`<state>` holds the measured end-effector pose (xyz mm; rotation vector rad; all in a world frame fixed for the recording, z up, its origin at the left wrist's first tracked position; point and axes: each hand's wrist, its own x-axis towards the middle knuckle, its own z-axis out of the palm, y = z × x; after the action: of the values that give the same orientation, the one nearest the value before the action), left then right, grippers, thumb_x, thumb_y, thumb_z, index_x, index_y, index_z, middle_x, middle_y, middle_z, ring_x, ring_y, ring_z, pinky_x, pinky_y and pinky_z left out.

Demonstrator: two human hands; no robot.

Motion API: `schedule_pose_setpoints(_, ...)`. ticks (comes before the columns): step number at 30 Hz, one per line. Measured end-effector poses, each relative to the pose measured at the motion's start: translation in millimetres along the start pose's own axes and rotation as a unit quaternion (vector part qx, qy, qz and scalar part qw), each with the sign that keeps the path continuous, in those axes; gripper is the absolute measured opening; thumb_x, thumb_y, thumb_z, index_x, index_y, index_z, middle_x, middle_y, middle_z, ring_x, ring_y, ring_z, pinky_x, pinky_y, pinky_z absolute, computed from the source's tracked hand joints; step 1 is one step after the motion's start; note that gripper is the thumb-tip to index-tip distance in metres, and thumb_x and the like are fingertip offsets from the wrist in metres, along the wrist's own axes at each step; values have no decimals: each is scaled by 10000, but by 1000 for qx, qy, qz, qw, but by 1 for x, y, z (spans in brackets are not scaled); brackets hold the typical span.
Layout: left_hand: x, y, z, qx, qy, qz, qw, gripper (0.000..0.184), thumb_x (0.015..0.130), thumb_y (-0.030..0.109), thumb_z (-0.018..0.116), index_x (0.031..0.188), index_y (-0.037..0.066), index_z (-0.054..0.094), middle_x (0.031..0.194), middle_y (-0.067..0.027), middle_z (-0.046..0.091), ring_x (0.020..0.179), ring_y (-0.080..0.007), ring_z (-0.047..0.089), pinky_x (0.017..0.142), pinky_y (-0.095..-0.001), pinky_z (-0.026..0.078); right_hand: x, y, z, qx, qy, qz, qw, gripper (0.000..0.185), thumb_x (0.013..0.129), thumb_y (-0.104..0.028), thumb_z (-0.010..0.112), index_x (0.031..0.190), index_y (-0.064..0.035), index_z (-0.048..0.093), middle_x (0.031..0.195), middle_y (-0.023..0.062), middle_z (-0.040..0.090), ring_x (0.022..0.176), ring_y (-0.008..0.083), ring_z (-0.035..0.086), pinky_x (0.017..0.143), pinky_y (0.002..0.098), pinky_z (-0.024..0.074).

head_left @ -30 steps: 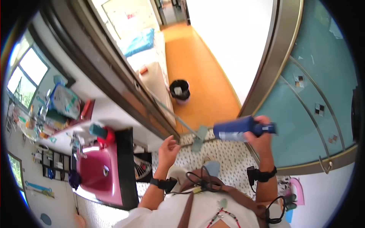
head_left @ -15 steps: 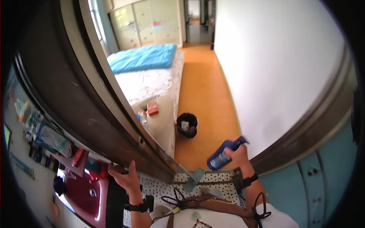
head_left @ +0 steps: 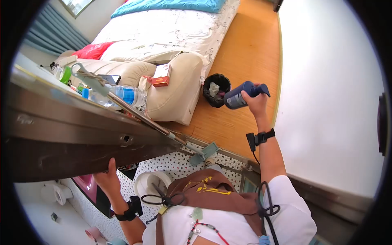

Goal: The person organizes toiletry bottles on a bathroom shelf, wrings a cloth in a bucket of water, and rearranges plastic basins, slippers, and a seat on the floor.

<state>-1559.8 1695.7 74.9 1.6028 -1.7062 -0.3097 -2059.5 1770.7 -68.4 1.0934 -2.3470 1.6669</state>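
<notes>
My right hand (head_left: pixel 256 102) is closed around a dark blue pump bottle (head_left: pixel 237 97), which tilts over the wooden floor beside the trash bin. My left hand (head_left: pixel 108 179) is at the edge of the dark brown door (head_left: pixel 73 147). Its thumb lies on the door's face, while the other fingers are hidden behind the edge. A metal pole (head_left: pixel 141 116) with a grey-green flat head (head_left: pixel 204 154) leans along the door.
A black-lined trash bin (head_left: pixel 216 90) stands by the beige bed end (head_left: pixel 175 98). On that end lie a red-and-white box (head_left: pixel 162 75), a clear plastic bottle (head_left: pixel 126 95) and a phone (head_left: pixel 110 79). A white bucket (head_left: pixel 153 181) stands on the speckled floor. The white wall (head_left: pixel 326 102) is at right.
My view has turned down and left, toward the bed end. The pump bottle has moved forward, close to the bin. My left hand, open before, now has its thumb against the door.
</notes>
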Motion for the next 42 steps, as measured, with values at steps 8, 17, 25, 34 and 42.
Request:
schedule_pose_setpoints(8,-5,-13,-1,-59,-11,-103,993,466,773,46,656,1176,-40,438,1066,-130,541,923,-217,551,866,-310,426,99,77,112,-42,-14,4,999,592,610,-289,728,1058,43,528,1058,231,557,976,381,540,829,387,449)
schedule_pose_setpoints(17,-7,-6,-1,-39,-4,-159,987,460,795,164,659,1179,27,447,1022,-56,560,816,-110,556,562,-214,462,13,153,159,-129,-200,267,934,459,648,-274,621,945,76,597,902,295,591,909,388,583,757,402,464)
schedule_pose_setpoints(25,-5,-13,3,-88,17,-144,986,465,763,-1,638,1183,-23,438,978,-89,565,810,-161,546,687,-264,453,-173,182,134,-125,-311,206,920,220,737,-156,556,803,41,629,824,270,605,812,414,584,703,443,467)
schedule_pose_setpoints(34,-1,2,-7,42,-49,41,997,247,746,154,689,939,24,606,834,-127,643,710,-253,614,672,-355,469,-313,158,43,-156,-561,236,778,257,665,-147,585,840,32,641,714,235,618,699,328,632,600,397,483)
schedule_pose_setpoints(42,-82,41,-151,-224,-15,149,963,212,729,19,653,935,-26,635,949,-156,606,707,-182,627,629,-252,489,-300,107,30,-70,-563,388,726,106,746,-91,474,688,-36,543,572,60,513,476,160,523,427,271,441)
